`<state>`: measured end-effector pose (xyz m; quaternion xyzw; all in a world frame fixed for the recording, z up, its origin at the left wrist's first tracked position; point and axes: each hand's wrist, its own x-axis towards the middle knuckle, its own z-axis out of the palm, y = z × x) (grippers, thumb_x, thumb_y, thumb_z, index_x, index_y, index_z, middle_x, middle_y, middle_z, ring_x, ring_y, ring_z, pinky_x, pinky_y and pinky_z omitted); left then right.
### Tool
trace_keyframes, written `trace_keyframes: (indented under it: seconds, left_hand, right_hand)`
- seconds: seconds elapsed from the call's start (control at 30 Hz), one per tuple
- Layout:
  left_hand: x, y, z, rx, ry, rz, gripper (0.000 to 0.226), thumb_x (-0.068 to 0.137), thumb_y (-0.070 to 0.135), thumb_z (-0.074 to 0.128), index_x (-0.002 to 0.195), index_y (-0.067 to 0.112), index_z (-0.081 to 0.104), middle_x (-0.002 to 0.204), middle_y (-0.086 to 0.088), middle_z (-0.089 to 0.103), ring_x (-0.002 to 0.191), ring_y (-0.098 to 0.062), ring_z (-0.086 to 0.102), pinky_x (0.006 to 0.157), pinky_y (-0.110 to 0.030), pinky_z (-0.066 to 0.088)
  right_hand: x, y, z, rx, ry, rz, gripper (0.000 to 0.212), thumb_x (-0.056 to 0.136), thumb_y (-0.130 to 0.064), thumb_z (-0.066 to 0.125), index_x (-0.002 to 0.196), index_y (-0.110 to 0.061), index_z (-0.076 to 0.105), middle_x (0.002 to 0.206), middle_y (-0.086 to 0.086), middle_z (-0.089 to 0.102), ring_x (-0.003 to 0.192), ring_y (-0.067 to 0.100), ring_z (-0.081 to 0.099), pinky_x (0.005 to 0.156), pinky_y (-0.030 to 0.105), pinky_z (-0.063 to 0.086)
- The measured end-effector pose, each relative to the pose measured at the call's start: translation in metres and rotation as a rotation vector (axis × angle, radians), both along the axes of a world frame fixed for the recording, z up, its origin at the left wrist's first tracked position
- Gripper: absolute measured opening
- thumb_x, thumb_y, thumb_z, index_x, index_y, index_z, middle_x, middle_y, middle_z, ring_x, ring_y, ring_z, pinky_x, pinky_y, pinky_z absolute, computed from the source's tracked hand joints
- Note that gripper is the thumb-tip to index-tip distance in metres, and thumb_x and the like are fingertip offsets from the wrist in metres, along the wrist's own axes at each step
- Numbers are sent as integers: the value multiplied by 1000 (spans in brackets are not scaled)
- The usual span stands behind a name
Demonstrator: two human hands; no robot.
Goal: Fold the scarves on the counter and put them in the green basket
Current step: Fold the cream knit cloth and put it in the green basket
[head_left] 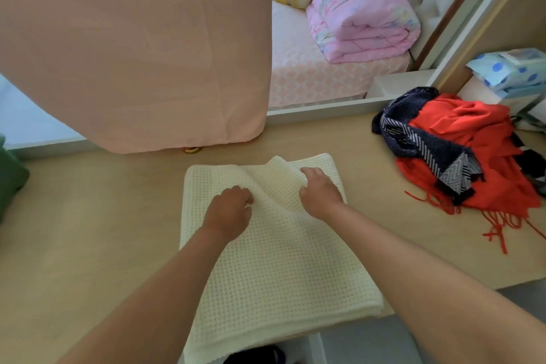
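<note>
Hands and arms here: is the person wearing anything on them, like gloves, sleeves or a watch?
Nothing shows. The left hand and right hand are bare: no gloves, and no ring on the fingers in view. The left forearm and right forearm are bare too, with no sleeve, watch or bracelet down to the picture's edge.

- Bare forearms reaching forward from the near edge of the surface, converging toward its middle.
- Palm down at the left grip (229,213), fingers curled under against the cream scarf (274,269); hold unclear.
- Fingers of the right grip (320,193) curled, pinching its raised fold.
</note>
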<state>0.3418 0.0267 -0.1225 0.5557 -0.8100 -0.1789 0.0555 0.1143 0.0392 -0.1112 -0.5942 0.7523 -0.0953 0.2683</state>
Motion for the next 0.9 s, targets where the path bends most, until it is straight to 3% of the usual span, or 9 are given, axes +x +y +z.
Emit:
trace_keyframes:
  seconds: [0.13,0.23,0.3,0.4,0.5,0.6,0.7,0.8,0.9]
  left_hand:
    - [11,-20,-18,-149,4,17,9,91,20,56,100,19,56,96,7,52,84,-13,47,74,-28,40]
    - [17,-26,-29,-253,41,35,18,87,21,63,102,15,56,99,2,53,86,-16,48,75,-34,47]
    - [20,-29,-36,-226,49,32,36,88,28,63,120,14,53,122,-4,52,109,-23,50,93,-41,47]
    - [22,-32,-44,-36,-23,-16,72,93,46,55,153,24,21,160,-3,18,147,-26,16,119,-48,22]
    - [23,-38,-53,118,-169,-69,80,93,64,33,153,39,-14,161,3,-23,149,-22,-20,119,-56,-6]
    - [24,-46,-54,110,-250,-75,87,82,78,22,152,43,-15,161,2,-25,148,-23,-21,116,-59,-12]
    - [30,-59,-52,77,-310,-68,96,78,87,25,152,42,-15,160,2,-26,148,-26,-22,115,-59,-14]
    - [35,-67,-52,103,-355,-90,88,80,87,12,148,44,-24,155,3,-34,146,-27,-27,115,-61,-14]
    - [46,-75,-58,124,-312,-128,76,86,80,7,147,47,-25,156,5,-35,144,-23,-31,116,-60,-13]
  right_hand:
    - [10,-33,-18,114,40,-71,66,102,-35,46,157,-16,15,151,9,38,133,30,44,103,43,40]
    - [7,-42,-21,67,102,-90,48,101,-37,44,145,-17,41,135,5,56,122,28,54,92,38,43]
    - [-1,-41,-18,-158,-7,-204,30,100,-30,45,124,-19,59,116,0,62,106,26,60,79,34,43]
    - [-24,-39,-13,-373,-52,-460,17,98,-23,46,110,-19,58,100,-1,63,82,23,55,67,33,37]
    - [-54,-37,-21,-209,19,-597,17,98,-24,44,114,-19,50,105,5,66,82,25,55,69,35,41]
    - [-64,-37,-32,22,45,-552,36,98,-26,47,132,-16,41,127,9,59,105,31,60,84,40,47]
    - [-54,-33,-40,-170,201,-469,49,94,-23,53,140,-11,39,137,16,50,118,35,52,95,46,44]
    - [-38,-26,-42,-360,386,-115,50,90,-23,52,139,-15,44,145,15,42,127,34,43,99,48,37]
    - [-36,-17,-59,-139,417,253,59,100,-43,25,157,-29,18,166,9,7,152,26,8,120,47,9]
